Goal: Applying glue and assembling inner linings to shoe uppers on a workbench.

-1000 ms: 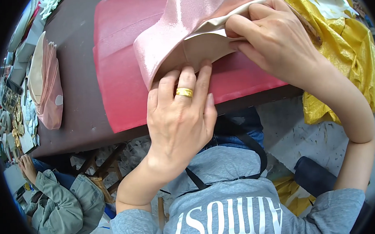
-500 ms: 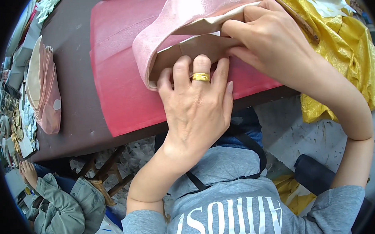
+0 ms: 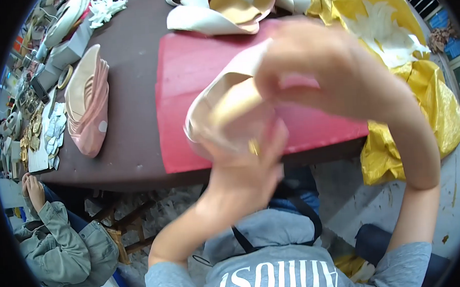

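You've lifted the pink piece (image 3: 228, 110) off the red mat (image 3: 185, 83) since a second ago; both hands, left (image 3: 242, 169) and right (image 3: 320, 71), blur, fingers seemingly clamped on it.

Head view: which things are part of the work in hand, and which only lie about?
In hand: pink piece, left hand, right hand, red mat.

Lying about: pink stack, yellow bag, cream pieces, white scraps.
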